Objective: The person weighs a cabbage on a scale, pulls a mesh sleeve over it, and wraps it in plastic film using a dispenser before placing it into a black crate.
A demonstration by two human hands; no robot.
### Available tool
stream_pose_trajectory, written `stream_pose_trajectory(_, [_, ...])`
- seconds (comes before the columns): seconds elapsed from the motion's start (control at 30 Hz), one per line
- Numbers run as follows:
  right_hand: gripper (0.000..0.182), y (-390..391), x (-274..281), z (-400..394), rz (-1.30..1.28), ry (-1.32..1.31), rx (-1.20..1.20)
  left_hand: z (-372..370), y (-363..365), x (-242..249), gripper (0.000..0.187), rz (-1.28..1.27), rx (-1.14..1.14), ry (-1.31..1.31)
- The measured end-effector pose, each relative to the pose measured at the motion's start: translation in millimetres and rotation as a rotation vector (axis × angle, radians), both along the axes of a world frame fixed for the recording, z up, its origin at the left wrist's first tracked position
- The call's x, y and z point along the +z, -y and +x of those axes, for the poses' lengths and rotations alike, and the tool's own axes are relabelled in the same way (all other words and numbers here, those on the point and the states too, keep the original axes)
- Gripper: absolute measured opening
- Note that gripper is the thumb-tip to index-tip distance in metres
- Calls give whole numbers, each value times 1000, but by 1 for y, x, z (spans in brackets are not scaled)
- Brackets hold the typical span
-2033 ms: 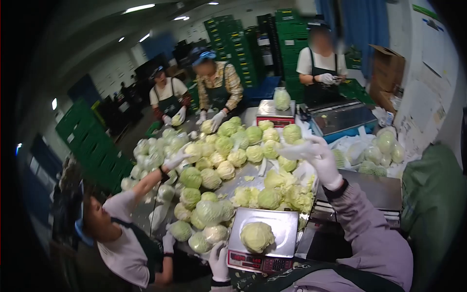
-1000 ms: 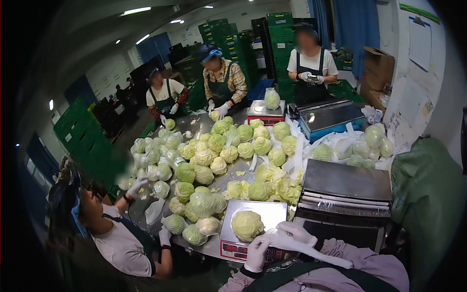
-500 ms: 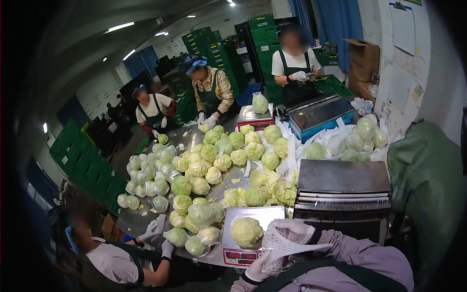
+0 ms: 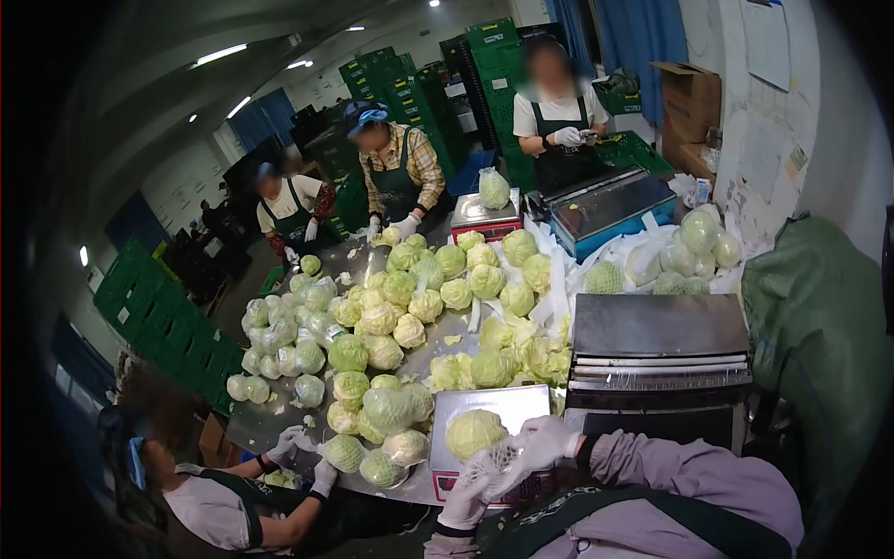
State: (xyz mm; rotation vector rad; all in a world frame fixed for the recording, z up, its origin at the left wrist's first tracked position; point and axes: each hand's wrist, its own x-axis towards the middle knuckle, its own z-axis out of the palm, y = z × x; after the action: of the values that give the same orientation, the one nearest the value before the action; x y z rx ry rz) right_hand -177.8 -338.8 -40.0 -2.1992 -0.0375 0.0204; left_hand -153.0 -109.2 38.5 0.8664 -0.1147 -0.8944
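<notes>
A pale green cabbage (image 4: 476,434) rests on the metal plate of a red-sided scale (image 4: 524,408) in front of me. A white foam mesh sleeve (image 4: 501,466) is bunched between my gloved hands, its mouth against the cabbage's lower right side. My left hand (image 4: 467,492) grips the sleeve from below, at the scale's front edge. My right hand (image 4: 547,442) has its fingers closed on the sleeve's right side, over the plate.
Many cabbages (image 4: 380,319), some bagged or netted, cover the metal table. A sealing machine (image 4: 659,345) stands right of the scale. A co-worker (image 4: 223,503) sits close at lower left; others stand across the table. A green sack (image 4: 815,345) is at far right.
Both hands have moved left with the mesh sleeve, which was stretched out beside the cabbage and now touches it. The lower-left co-worker's hands have shifted.
</notes>
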Motion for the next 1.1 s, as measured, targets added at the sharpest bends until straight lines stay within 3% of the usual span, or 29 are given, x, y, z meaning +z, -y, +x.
stream_pose_trajectory(0.03, [27, 0, -10, 9, 146, -33, -204, 0, -2, -11, 47, 8, -7, 0])
stream_pose_trajectory(0.1, [31, -6, -26, 23, 108, 72, -308, 9, -10, -50, 39, 451, 118, 391])
stream_pose_trajectory(0.17, [32, -12, -24, 35, 174, 100, -365, 24, -8, -75, 22, 513, 373, 464])
stream_pose_trajectory(0.23, [34, -21, -13, 46, 240, 118, -413, 35, -4, -78, 16, 588, 610, 540])
stream_pose_trajectory(0.3, [44, -30, 0, 53, 243, -68, -397, 67, -10, -110, 15, 656, 860, 691])
stream_pose_trajectory(0.37, [51, -38, -26, 65, 171, -79, -395, 91, -11, -140, 24, 675, 833, 605])
stream_pose_trajectory(0.43, [48, -45, -67, 78, 7, -21, -363, 119, -6, -183, 30, 242, 549, 280])
stream_pose_trajectory(0.47, [51, -42, -48, 76, 68, -187, -343, 125, -7, -192, 30, 241, 548, 282])
stream_pose_trajectory(0.57, [56, -35, -36, 75, 93, -224, -259, 129, -12, -210, 41, 292, 326, 288])
stream_pose_trajectory(0.7, [55, -31, -33, 74, 49, -198, -188, 97, 3, -140, 44, 330, 285, 138])
stream_pose_trajectory(0.8, [45, -28, -74, 81, 260, -130, -123, 87, 1, -137, 45, 295, 219, -60])
stream_pose_trajectory(0.87, [39, -24, -122, 86, -184, 163, 38, 79, -10, -153, 51, 221, 205, -52])
stream_pose_trajectory(0.9, [39, -22, -115, 82, -181, 162, 30, 74, -21, -175, 53, 186, 210, -72])
stream_pose_trajectory(0.97, [34, -18, -77, 53, -109, -125, 158, 34, -23, -156, 52, 308, 248, 450])
stream_pose_trajectory(1.0, [32, -18, -33, 30, 60, -92, 107, 17, -23, -140, 51, 325, 260, 546])
stream_pose_trajectory(1.1, [33, -25, 73, -13, 35, -17, 24, -12, -27, -109, 50, 242, 222, 500])
